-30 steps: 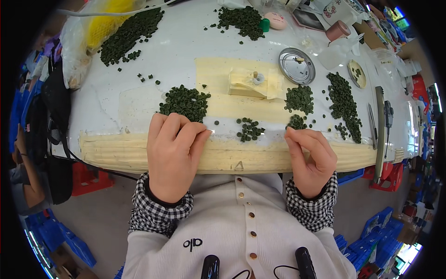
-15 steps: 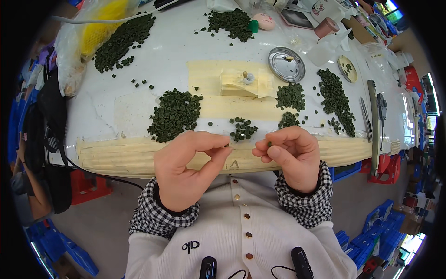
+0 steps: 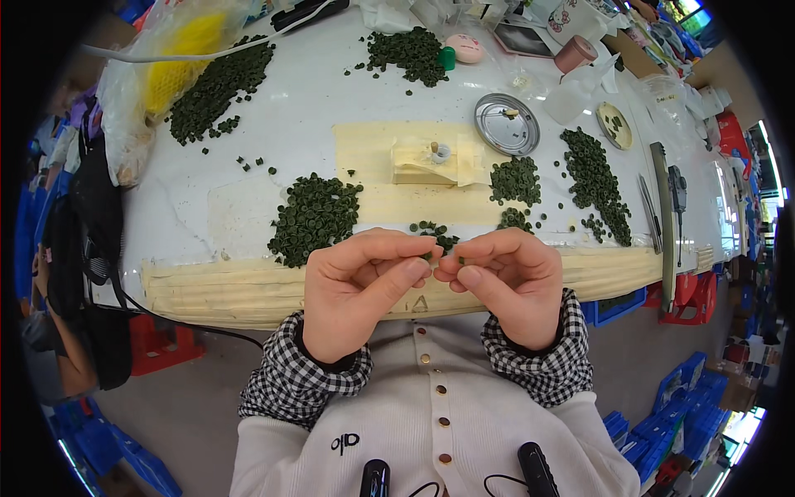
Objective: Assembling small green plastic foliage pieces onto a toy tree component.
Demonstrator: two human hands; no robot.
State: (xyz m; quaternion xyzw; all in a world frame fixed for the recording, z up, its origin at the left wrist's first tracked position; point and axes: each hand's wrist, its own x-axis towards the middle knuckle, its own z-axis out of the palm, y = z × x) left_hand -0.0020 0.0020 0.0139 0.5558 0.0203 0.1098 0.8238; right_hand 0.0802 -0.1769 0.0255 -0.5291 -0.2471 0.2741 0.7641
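My left hand (image 3: 352, 294) pinches a small dark green round piece (image 3: 426, 257) between thumb and forefinger. Facing it, my right hand (image 3: 522, 290) grips another small green piece (image 3: 461, 261), mostly covered by the fingers. The fingertips of both hands almost meet above the padded front edge of the table. Just beyond them lies a small heap of green pieces (image 3: 432, 231), partly hidden by my fingers. A larger pile of dark green button-like pieces (image 3: 313, 217) spreads to the left of my left hand.
A tape-covered block (image 3: 422, 166) with a small peg stands mid-table. Around it lie a round metal lid (image 3: 507, 124), more green pieces (image 3: 596, 178), tweezers (image 3: 649, 207) and a long bar (image 3: 662, 224) at right. A plastic bag (image 3: 124, 108) and a white cable (image 3: 207, 56) are at left.
My left hand has moved right and my right hand slightly left, bringing the fingertips close together. Each hand keeps its pinch. The view has shifted a little.
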